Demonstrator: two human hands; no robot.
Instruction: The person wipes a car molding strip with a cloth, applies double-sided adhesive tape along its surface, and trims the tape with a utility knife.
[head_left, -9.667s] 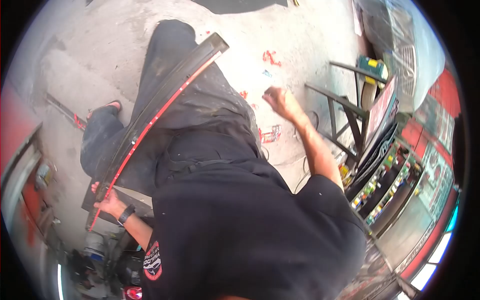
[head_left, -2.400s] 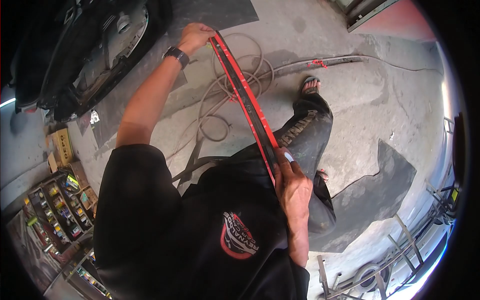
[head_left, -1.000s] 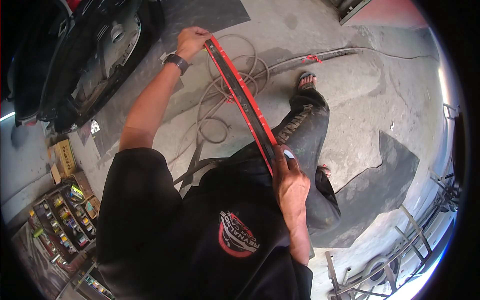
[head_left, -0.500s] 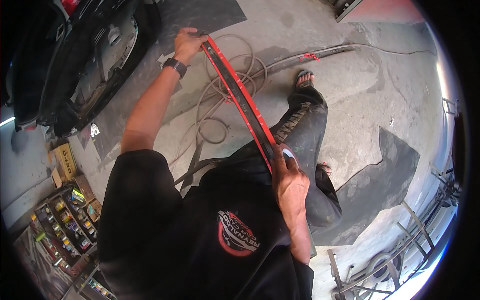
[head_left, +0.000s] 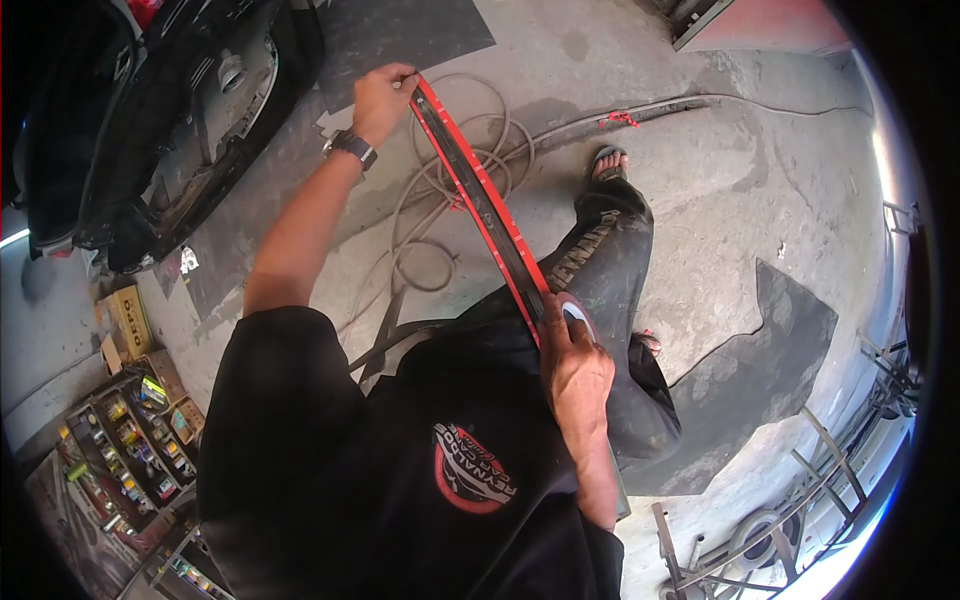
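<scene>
Strip (head_left: 480, 205), long, narrow and dark, is running from half past eleven down towards four o'clock, with red bands (head_left: 500, 212) edging both long sides and small pale marks breaking them up; it is hanging above the grey floor (head_left: 720, 200), crossing in front of the coiled hose (head_left: 436, 178) at about half past eleven; the left hand (head_left: 382, 105), wearing a watch (head_left: 354, 148), is pinching the strip's far end, fingers folded in; the right hand (head_left: 578, 380), at four o'clock, is closing its fingers over the near end, while a roll (head_left: 586, 312) with a pale inner ring is showing beside them; in the oldest frame the strip was slanting across the legs and the right hand was off it, whereas now both hands are holding it; against half a second ago, the strip is keeping nearly the same slant.
</scene>
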